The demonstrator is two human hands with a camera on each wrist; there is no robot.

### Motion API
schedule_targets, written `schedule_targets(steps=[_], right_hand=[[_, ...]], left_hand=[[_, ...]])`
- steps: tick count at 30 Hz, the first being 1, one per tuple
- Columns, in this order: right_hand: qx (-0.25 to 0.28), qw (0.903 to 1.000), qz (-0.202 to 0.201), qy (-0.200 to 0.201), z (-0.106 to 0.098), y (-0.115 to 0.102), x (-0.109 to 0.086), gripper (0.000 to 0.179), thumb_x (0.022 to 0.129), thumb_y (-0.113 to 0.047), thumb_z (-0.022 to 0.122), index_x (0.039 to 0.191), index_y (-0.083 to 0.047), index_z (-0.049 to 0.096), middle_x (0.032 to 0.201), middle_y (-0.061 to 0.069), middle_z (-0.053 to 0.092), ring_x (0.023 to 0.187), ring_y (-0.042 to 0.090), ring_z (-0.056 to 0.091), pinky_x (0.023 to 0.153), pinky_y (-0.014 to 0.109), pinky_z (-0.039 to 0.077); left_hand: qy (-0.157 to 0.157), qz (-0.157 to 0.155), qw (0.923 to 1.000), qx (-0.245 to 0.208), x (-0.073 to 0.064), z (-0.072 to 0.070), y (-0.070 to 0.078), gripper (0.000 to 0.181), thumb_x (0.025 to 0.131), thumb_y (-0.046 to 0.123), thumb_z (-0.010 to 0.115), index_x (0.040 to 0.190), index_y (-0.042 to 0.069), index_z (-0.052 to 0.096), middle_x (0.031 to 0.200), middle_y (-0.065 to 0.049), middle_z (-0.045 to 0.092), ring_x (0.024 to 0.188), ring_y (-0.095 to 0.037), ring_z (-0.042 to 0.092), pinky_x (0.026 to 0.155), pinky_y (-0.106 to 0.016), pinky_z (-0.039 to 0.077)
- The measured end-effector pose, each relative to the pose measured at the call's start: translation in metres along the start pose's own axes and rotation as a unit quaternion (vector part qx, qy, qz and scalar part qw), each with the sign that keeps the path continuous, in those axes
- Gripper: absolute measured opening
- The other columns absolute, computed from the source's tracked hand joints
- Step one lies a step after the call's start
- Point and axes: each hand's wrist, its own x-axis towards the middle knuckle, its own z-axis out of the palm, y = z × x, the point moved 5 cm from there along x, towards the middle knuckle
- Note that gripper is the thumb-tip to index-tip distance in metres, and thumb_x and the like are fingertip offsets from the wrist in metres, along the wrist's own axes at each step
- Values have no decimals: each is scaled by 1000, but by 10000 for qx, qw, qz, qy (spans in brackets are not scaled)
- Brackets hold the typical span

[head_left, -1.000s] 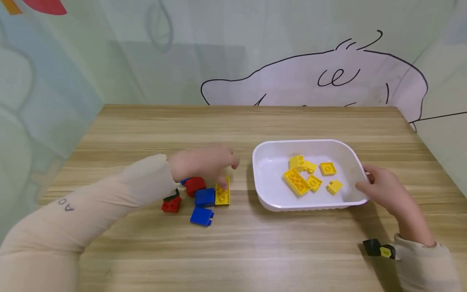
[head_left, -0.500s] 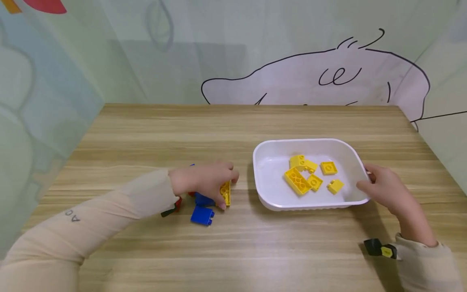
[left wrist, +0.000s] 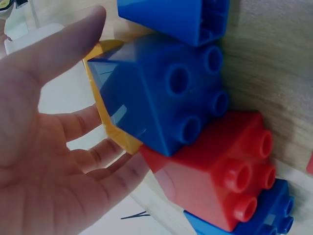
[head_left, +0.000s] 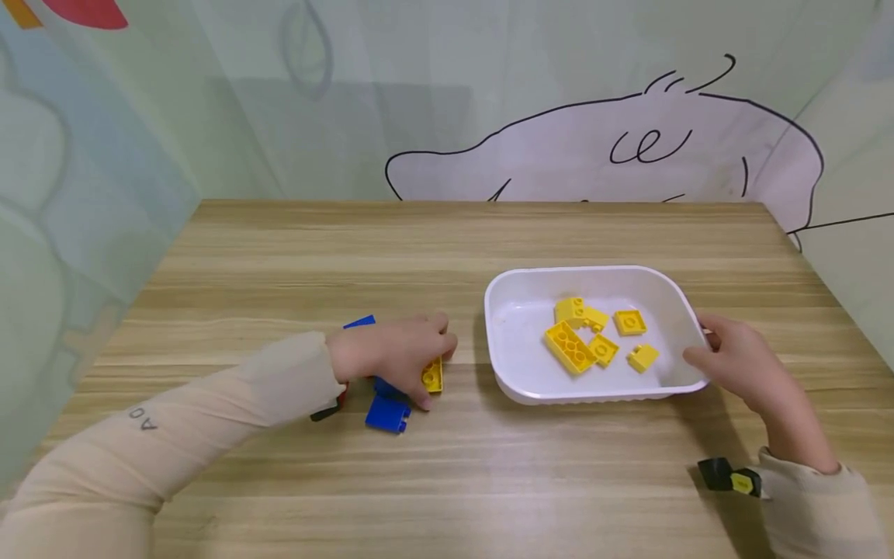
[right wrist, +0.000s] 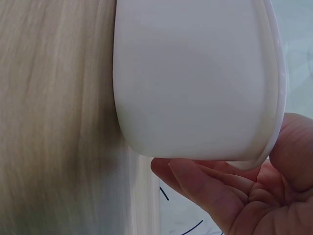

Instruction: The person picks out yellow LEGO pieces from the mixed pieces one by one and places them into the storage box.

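My left hand [head_left: 394,349] reaches over the brick pile and holds a yellow toy brick [head_left: 433,377] by its ends, thumb at the near end and fingers at the far end. Close against that brick, in the left wrist view, stand a blue brick [left wrist: 161,93] and a red brick [left wrist: 210,169]. Another blue brick [head_left: 387,413] lies just in front of the hand. My right hand [head_left: 743,369] grips the right rim of a white plastic tray [head_left: 594,394], thumb inside and fingers outside below the rim. Several yellow bricks [head_left: 569,348] lie in the tray.
Farther back in the pile, a blue brick [head_left: 359,321] pokes out beyond the left wrist. Part of the pile hides under the left forearm. The wooden table [head_left: 447,489] meets a wall with line drawings behind. A black strap piece [head_left: 715,473] hangs from the right cuff.
My left hand has come down onto the yellow brick and its thumb and fingers have closed about its ends. The right hand and tray have stayed nearly still.
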Motion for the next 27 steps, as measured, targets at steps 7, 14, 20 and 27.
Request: schedule_targets(steps=[7, 14, 20, 27], right_hand=[[-15, 10000, -18, 31, -1, 1, 0, 49, 83, -5, 56, 123, 18, 43, 101, 35, 58, 75, 27, 58, 55, 26, 49], [-19, 10000, -38, 31, -1, -1, -1, 48, 82, -6, 56, 123, 18, 44, 100, 33, 59, 75, 27, 57, 56, 26, 49], [-67, 10000, -2, 27, -2, -1, -1, 48, 83, -7, 56, 123, 18, 44, 101, 33, 59, 76, 27, 57, 57, 27, 49], [-89, 9999, 46, -9, 0, 0, 0, 49, 83, -7, 56, 123, 17, 44, 101, 33, 58, 76, 28, 57, 58, 29, 49]], left_hand=[[27, 7, 9999, 105, 2, 0, 3, 52, 71, 36, 80, 108, 10, 55, 97, -3, 43, 86, -19, 45, 74, -28, 42], [178, 168, 9997, 94, -2, -13, 8, 55, 70, 31, 82, 111, 5, 57, 101, -6, 45, 88, -19, 46, 76, -28, 44], [479, 442, 9977, 171, -5, -26, 12, 51, 71, 25, 80, 110, -1, 58, 103, -10, 49, 85, -20, 47, 73, -29, 45], [546, 452, 9975, 4, -9, -35, 14, 53, 72, 23, 79, 114, -1, 58, 108, -10, 48, 86, -20, 47, 73, -27, 45]])
